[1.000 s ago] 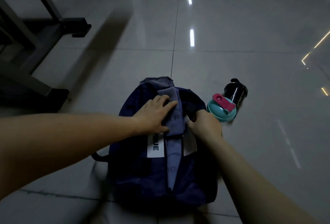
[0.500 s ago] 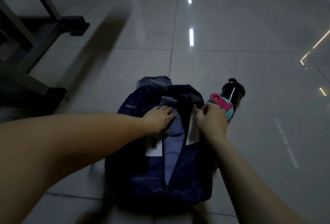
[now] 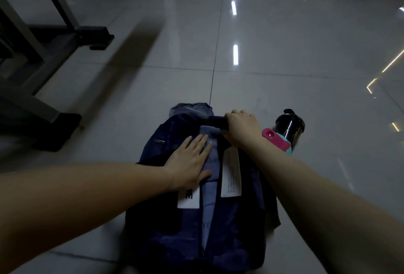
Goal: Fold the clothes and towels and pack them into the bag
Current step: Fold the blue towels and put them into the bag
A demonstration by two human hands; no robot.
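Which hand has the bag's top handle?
The right hand: its fingers curl round the dark handle at the far end of the bag. The left hand only lies flat on the grey cloth.

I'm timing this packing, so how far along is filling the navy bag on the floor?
Done: a light blue cloth lies inside the navy bag, showing through its open slit. In hand: the left hand presses flat on that cloth; the right hand grips the bag's dark top edge. Left: the opening is not closed, and a bottle lies beside the bag.
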